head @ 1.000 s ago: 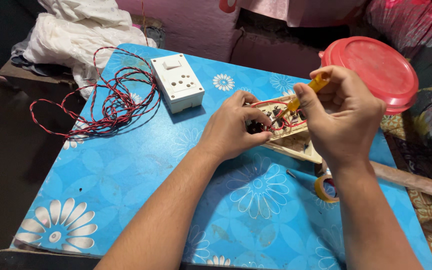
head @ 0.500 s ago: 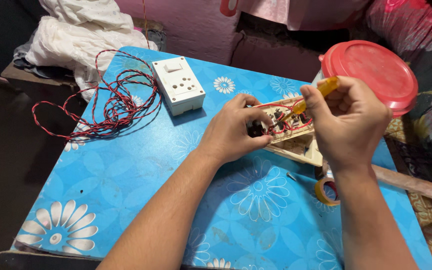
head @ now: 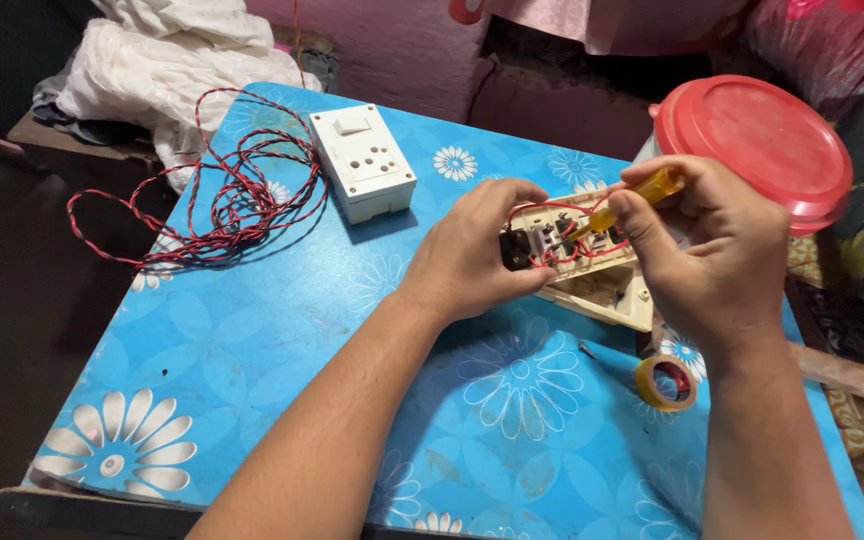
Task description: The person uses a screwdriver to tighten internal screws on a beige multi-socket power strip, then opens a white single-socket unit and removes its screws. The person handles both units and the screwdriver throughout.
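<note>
Head view: left hand [head: 472,255] steadies the open switch plate [head: 582,265] while right hand [head: 712,250] pinches a yellow screwdriver [head: 632,200], its tip angled down-left into the wiring.

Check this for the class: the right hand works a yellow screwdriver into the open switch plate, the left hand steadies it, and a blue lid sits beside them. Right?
Not quite. The head view shows the lid is red, not blue. The rest stands.

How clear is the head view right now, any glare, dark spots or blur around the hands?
Head view: sharp and evenly lit on the blue table; left hand, right hand and yellow screwdriver in focus; mild sheen on the red lid; left edge and floor fall into deep shadow.
</note>
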